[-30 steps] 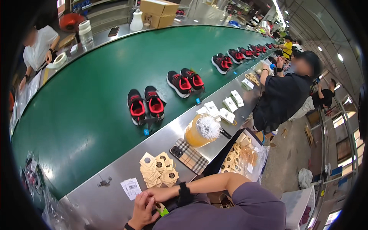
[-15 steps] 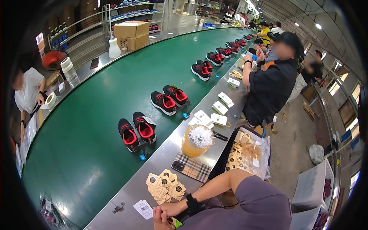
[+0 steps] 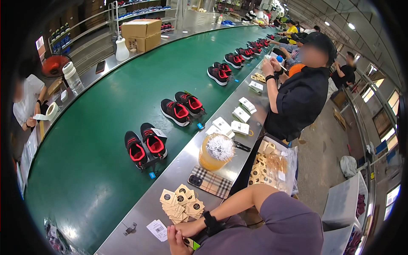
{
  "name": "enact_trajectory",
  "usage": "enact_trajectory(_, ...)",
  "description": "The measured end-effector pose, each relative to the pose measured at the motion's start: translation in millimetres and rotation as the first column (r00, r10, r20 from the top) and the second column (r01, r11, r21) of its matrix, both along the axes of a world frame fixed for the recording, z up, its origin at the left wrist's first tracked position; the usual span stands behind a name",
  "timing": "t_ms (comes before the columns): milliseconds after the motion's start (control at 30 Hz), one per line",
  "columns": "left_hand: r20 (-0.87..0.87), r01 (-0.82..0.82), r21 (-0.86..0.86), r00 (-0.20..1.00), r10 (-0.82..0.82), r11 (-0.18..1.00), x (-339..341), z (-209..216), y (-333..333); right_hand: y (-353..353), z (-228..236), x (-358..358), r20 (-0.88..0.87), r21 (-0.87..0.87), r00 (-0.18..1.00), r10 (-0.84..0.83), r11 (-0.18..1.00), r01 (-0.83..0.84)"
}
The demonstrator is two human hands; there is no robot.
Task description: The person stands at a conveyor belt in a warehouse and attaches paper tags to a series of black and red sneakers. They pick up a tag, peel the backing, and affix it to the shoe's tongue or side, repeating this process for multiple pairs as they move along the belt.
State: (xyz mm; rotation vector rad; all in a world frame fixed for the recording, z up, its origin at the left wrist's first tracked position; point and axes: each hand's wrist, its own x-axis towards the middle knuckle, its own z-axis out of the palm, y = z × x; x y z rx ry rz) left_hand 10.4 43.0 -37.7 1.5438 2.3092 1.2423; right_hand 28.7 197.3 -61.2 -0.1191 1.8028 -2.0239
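Note:
At the lower edge my right hand (image 3: 190, 228), with a black band on its wrist, meets my left hand (image 3: 176, 243). The left fingers are curled, and a green-and-tan hang tag (image 3: 191, 243) shows between the two hands. The right fingertips are hidden behind the left hand. Just beyond them lie white label cards (image 3: 157, 230) and a loose pile of tan hang tags (image 3: 182, 204) with dark round marks. A phone in a plaid case (image 3: 210, 182) rests past the pile.
Pairs of black-and-red shoes (image 3: 145, 144) stand along the green conveyor belt (image 3: 97, 170). A tub of white strings (image 3: 214, 153) and stacked white cards (image 3: 241, 127) sit on the metal ledge. A box of tags (image 3: 272, 165) is at right. A co-worker in black (image 3: 297, 97) stands beyond.
The whole view has shifted slightly. My hands stay together in nearly the same pose. The co-worker in black has shifted their hands; the person at left now has a hand nearer the tape roll.

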Motion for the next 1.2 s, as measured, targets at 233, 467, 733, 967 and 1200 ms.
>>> enact_trajectory(233, 0.001, -0.007, -0.032, 1.000, 0.007, 0.999, 1.1, -3.6, -1.3, -0.1, -1.4, -0.1, 0.066, -0.013, 0.998, 0.012, 1.000, -0.011)
enact_trajectory(467, -0.009, -0.001, -0.020, 1.000, 0.001, 1.000, 1.2, -1.5, 0.1, 3.8, 7.1, -0.8, 0.083, -0.061, 0.995, 0.054, 0.997, -0.049)
enact_trajectory(733, -0.029, -0.006, -0.030, 1.000, 0.005, 1.000, 1.0, -2.1, -0.4, 7.1, 21.3, -1.9, 0.070, -0.034, 0.995, 0.066, 0.997, -0.063)
enact_trajectory(967, -0.035, 0.002, -0.018, 0.999, -0.003, 1.000, 0.6, -5.3, -0.6, 5.8, 8.0, -1.4, 0.046, 0.015, 0.996, 0.080, 0.997, -0.081)
enact_trajectory(1200, -0.035, 0.006, -0.015, 0.999, -0.007, 1.000, 0.3, -1.9, 0.7, 1.4, 5.8, 2.2, -0.006, -0.051, 0.998, -0.065, 0.997, 0.064)
